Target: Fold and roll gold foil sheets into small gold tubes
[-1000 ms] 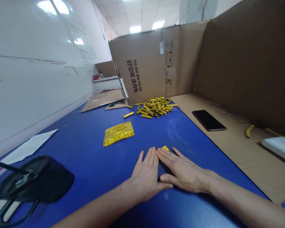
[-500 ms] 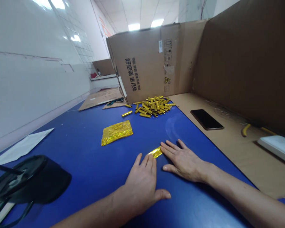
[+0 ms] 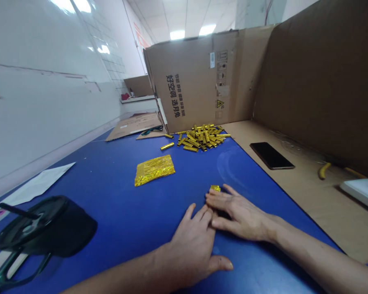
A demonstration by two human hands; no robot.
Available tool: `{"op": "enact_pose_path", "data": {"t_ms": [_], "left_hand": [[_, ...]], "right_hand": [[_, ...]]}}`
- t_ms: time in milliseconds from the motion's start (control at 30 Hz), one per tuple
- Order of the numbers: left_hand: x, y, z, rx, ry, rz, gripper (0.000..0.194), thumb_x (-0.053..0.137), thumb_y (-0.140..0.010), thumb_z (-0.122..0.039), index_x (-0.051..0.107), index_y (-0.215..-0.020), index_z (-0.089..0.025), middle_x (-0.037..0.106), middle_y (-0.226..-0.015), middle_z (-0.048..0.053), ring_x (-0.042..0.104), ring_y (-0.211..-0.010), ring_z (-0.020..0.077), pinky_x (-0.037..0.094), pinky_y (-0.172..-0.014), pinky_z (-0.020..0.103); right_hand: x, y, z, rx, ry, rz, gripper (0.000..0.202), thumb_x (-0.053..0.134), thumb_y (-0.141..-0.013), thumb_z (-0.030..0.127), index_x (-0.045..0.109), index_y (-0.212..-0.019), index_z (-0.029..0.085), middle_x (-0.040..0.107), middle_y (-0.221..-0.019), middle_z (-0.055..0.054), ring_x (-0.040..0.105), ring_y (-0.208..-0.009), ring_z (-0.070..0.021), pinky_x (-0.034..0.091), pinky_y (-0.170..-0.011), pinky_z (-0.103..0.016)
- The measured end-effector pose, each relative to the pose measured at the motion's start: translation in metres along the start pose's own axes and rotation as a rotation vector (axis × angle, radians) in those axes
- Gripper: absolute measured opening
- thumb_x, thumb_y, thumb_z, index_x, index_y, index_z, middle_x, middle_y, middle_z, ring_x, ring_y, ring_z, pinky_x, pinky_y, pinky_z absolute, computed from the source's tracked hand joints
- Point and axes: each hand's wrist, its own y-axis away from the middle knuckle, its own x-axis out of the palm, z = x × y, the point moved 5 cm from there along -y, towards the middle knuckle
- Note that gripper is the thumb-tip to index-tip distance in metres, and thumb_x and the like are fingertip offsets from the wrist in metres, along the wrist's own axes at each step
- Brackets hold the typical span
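Observation:
A small gold foil piece (image 3: 215, 188) lies on the blue table, mostly hidden under the fingers of my right hand (image 3: 241, 214). That hand rests palm down, its fingers stretched out. Beside it my left hand (image 3: 193, 247) lies flat, thumb spread to the right, fingertips meeting the right hand's fingers. Farther forward and left is a flat stack of gold foil sheets (image 3: 155, 169). Many short gold tubes (image 3: 202, 138) are heaped near the cardboard box, and one tube (image 3: 167, 146) lies apart on the left.
A dark lidded mug (image 3: 49, 228) stands at the left front, near a white paper (image 3: 33, 185). Cardboard walls (image 3: 196, 81) rise behind. A phone (image 3: 271, 155), a yellow curved piece (image 3: 324, 170) and a white device (image 3: 362, 194) lie on cardboard at the right.
Both hands have come together, my left moving right toward my right hand. The foil piece between them is now mostly covered. The view has shifted slightly.

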Motion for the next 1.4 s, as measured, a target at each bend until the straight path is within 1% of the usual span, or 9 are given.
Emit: {"op": "enact_pose_path", "data": {"t_ms": [133,300,433,533,633,833,1100,1300,1400], "left_hand": [[-0.001,-0.001,0.001,-0.007,0.004,-0.008,0.075,0.041,-0.07,-0.065,0.032,-0.127,-0.017,0.03,-0.133,0.014,0.024,-0.123,0.0278,0.017,-0.099,0.05],[0.003,-0.001,0.002,-0.022,-0.035,-0.013,0.081,0.038,-0.07,-0.066,0.029,-0.128,-0.01,0.037,-0.129,0.016,0.029,-0.121,0.0272,0.018,-0.1,0.046],[0.001,-0.004,0.004,-0.004,-0.061,-0.088,0.08,0.039,-0.07,-0.067,0.03,-0.127,-0.011,0.045,-0.12,0.014,0.038,-0.112,0.0264,0.018,-0.098,0.046],[-0.004,-0.008,0.014,-0.026,-0.102,-0.13,0.067,0.041,-0.071,-0.063,0.043,-0.116,-0.014,0.054,-0.105,0.009,0.046,-0.1,0.0241,0.018,-0.098,0.046],[-0.009,-0.013,0.031,-0.085,-0.153,-0.173,0.045,0.044,-0.076,-0.055,0.055,-0.096,-0.016,0.057,-0.091,0.006,0.049,-0.091,0.0211,0.02,-0.097,0.043],[-0.013,-0.021,0.056,-0.142,-0.108,-0.26,0.017,0.048,-0.081,-0.031,0.056,-0.077,-0.017,0.055,-0.077,0.002,0.048,-0.078,0.0163,0.036,-0.078,0.031],[-0.009,-0.021,0.061,-0.115,-0.026,-0.309,0.016,0.045,-0.083,-0.024,0.058,-0.092,-0.021,0.055,-0.083,0.002,0.048,-0.081,0.0151,0.037,-0.074,0.029],[-0.004,-0.022,0.068,-0.111,0.031,-0.377,0.022,0.042,-0.084,-0.019,0.056,-0.099,-0.022,0.057,-0.094,0.002,0.048,-0.087,0.0152,0.038,-0.079,0.03],[-0.005,-0.022,0.068,-0.116,0.082,-0.379,0.021,0.042,-0.084,-0.019,0.057,-0.098,-0.02,0.058,-0.091,0.002,0.048,-0.085,0.0149,0.039,-0.078,0.029]], "right_hand": [[0.001,-0.002,0.006,-0.009,-0.049,0.019,0.051,0.03,-0.084,0.049,0.044,-0.122,0.018,0.045,-0.126,-0.01,0.034,-0.12,-0.0208,0.013,-0.102,-0.044],[0.0,-0.005,-0.026,0.132,0.087,-0.012,0.057,0.027,-0.084,0.05,0.037,-0.127,0.014,0.033,-0.134,-0.013,0.026,-0.124,-0.0217,0.02,-0.1,-0.045],[-0.001,-0.005,-0.039,0.166,0.208,-0.058,0.057,0.027,-0.083,0.051,0.037,-0.127,0.017,0.035,-0.133,-0.011,0.027,-0.123,-0.0239,0.018,-0.099,-0.05],[-0.001,-0.004,-0.038,0.163,0.301,-0.09,0.05,0.031,-0.083,0.048,0.043,-0.123,0.019,0.04,-0.13,-0.01,0.028,-0.122,-0.0276,0.017,-0.096,-0.055],[-0.003,-0.003,-0.034,0.137,0.364,-0.12,0.037,0.036,-0.084,0.035,0.052,-0.114,0.02,0.044,-0.127,-0.009,0.031,-0.121,-0.0272,0.018,-0.096,-0.054],[-0.003,-0.003,-0.026,0.064,0.332,-0.147,0.03,0.036,-0.085,0.026,0.064,-0.095,0.021,0.052,-0.12,-0.006,0.04,-0.115,-0.0222,0.023,-0.098,-0.044],[0.0,-0.005,-0.021,0.044,0.27,-0.137,0.027,0.038,-0.084,0.025,0.062,-0.097,0.021,0.059,-0.109,-0.006,0.046,-0.108,-0.0213,0.024,-0.096,-0.044],[0.001,-0.006,-0.018,0.002,0.277,-0.177,0.027,0.036,-0.085,0.019,0.063,-0.086,0.021,0.062,-0.099,-0.005,0.053,-0.095,-0.0176,0.031,-0.09,-0.038],[0.0,-0.005,-0.017,-0.012,0.266,-0.196,0.03,0.033,-0.086,0.019,0.063,-0.083,0.019,0.063,-0.092,-0.006,0.055,-0.086,-0.016,0.036,-0.083,-0.034]]}}
